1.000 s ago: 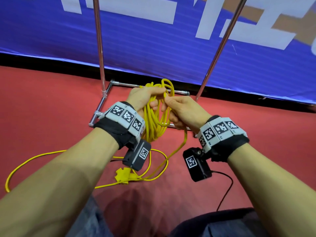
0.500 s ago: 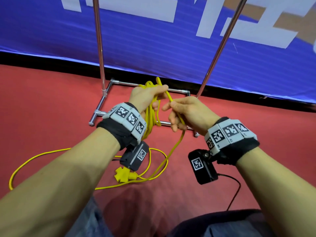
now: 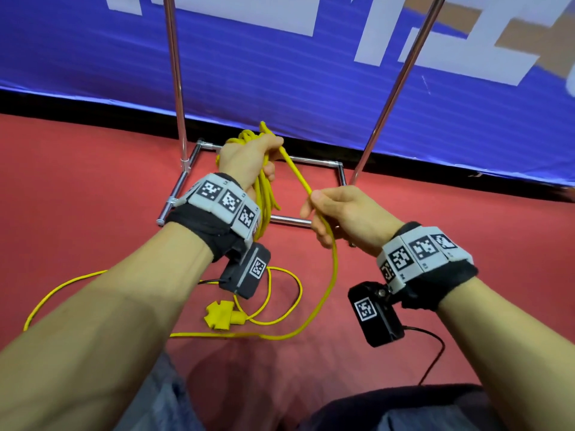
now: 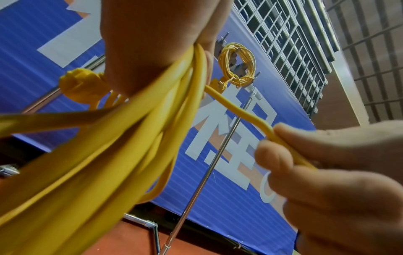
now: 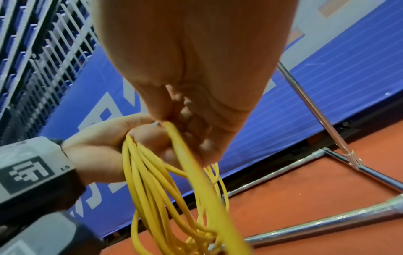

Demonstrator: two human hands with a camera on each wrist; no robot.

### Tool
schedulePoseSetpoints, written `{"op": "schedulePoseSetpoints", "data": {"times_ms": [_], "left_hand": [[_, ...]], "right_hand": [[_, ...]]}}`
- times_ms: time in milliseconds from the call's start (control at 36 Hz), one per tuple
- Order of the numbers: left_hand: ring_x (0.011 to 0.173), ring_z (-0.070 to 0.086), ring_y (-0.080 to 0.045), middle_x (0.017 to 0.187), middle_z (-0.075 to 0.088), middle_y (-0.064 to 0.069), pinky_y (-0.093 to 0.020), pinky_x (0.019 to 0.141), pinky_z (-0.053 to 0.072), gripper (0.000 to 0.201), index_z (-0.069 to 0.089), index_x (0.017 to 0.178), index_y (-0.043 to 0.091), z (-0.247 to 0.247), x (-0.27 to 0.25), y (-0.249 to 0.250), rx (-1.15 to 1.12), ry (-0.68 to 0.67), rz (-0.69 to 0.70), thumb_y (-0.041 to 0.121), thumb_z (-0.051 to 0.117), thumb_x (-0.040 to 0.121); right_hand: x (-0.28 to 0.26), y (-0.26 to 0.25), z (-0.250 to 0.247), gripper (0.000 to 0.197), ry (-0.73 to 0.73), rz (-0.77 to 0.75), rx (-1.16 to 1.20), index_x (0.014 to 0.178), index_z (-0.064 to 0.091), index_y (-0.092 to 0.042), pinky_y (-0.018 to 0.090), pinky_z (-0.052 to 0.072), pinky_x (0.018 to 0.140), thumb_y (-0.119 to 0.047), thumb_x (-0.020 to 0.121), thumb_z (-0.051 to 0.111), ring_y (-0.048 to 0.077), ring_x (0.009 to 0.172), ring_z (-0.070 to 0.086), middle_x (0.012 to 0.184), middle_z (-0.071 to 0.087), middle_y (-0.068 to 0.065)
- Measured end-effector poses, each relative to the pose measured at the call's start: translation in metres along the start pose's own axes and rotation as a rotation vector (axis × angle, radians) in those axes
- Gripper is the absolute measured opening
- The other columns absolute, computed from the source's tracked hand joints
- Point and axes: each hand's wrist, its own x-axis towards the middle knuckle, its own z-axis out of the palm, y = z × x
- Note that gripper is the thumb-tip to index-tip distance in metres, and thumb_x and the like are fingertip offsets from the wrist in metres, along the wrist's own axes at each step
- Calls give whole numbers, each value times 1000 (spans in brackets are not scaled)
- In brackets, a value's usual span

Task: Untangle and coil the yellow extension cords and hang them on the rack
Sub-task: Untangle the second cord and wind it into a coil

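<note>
My left hand (image 3: 245, 157) grips a bundle of several loops of yellow extension cord (image 3: 264, 194), which hang below my fist (image 4: 152, 43). From that fist one strand (image 3: 295, 172) runs taut down and right to my right hand (image 3: 323, 213), which pinches it between thumb and fingers (image 4: 274, 155). Below my right hand the loose cord (image 3: 333, 275) drops to the red floor and curves left past a yellow socket block (image 3: 221, 315). In the left wrist view a second coiled yellow cord (image 4: 237, 67) hangs high on the rack. The rack's metal base (image 3: 183, 188) lies just beyond my hands.
Two chrome rack uprights (image 3: 175, 73) (image 3: 395, 88) rise in front of a blue banner (image 3: 311, 73). More loose cord (image 3: 62, 287) trails left across the red floor. A black cable (image 3: 432, 362) runs from my right wrist camera. My knees (image 3: 404, 412) fill the bottom edge.
My right hand has drawn back down and right from the left, sliding along the strand, which now stretches straight between both hands. The left hand keeps hold of the loops.
</note>
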Motion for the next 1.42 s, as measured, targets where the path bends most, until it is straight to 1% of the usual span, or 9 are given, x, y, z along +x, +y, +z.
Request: {"op": "schedulePoseSetpoints", "data": {"times_ms": [167, 278, 389, 556, 667, 889, 1028, 1194, 1417], "left_hand": [[39, 40, -14, 60, 61, -7, -21, 42, 32, 24, 64, 72, 7, 3, -13, -12, 102, -113, -22, 23, 80, 65], [37, 42, -19, 42, 45, -8, -24, 42, 32, 21, 57, 69, -2, 10, -20, -17, 101, -156, -40, 8, 75, 74], [37, 42, -21, 49, 45, -9, -22, 42, 36, 16, 64, 82, -5, 10, -18, -17, 102, -95, -86, 3, 73, 71], [33, 38, -13, 54, 50, -10, -17, 41, 33, 15, 61, 64, 5, 0, -4, 3, 29, 5, -28, 1, 73, 73], [37, 40, -14, 55, 54, -10, -22, 42, 32, 15, 66, 67, 1, -5, -2, 4, 26, -26, 27, 11, 76, 61], [50, 50, -11, 64, 64, -2, -22, 50, 41, 24, 67, 59, 13, -10, 1, 0, 44, -84, -11, 13, 71, 83], [50, 59, -14, 50, 53, -1, -23, 52, 50, 29, 53, 63, 7, -6, -3, 5, -95, -186, -77, 9, 55, 92], [35, 40, -8, 48, 45, 3, -19, 41, 36, 30, 45, 68, 15, -12, 1, 24, -286, -169, -60, 2, 48, 94], [36, 38, -10, 55, 49, 0, -22, 45, 36, 25, 48, 70, 11, -37, 8, 42, -351, -137, 37, 3, 48, 93]], "right_hand": [[15, -11, 6, 36, 85, -93, -53, 83, 56, -7, 22, 30, 44, -23, 106, 33, 13, 36, 37, 45, 45, 0], [20, -14, 11, 39, 101, -109, -113, 77, 54, -12, 19, 31, 39, -24, 106, 31, 14, 34, 38, 43, 46, -1], [16, -9, 14, 41, 68, -22, -71, 78, 55, -8, 19, 36, 38, -28, 106, 32, 18, 36, 46, 42, 48, 3], [2, 5, 4, 42, -110, 146, 50, 81, 58, -2, 41, 54, 70, -27, 105, 34, 29, 56, 62, 55, 55, 10], [4, 3, 3, 36, -96, 77, 15, 84, 54, -4, 35, 46, 56, -22, 105, 32, 22, 42, 50, 53, 54, 8], [14, -11, 18, 35, -76, -37, -19, 83, 54, -5, 24, 37, 39, -21, 106, 32, 13, 31, 35, 45, 48, 3], [10, -11, 20, 33, -100, -8, -16, 83, 57, -5, 27, 42, 43, -26, 103, 40, 15, 35, 42, 48, 50, 5], [3, 5, 7, 22, -140, 153, -138, 71, 59, -4, 39, 48, 70, -7, 93, 57, 24, 51, 57, 50, 52, 6], [16, 34, -26, 22, 261, 289, -368, 57, 61, -12, 35, 54, 64, -18, 78, 58, 29, 56, 61, 47, 57, 4]]}}
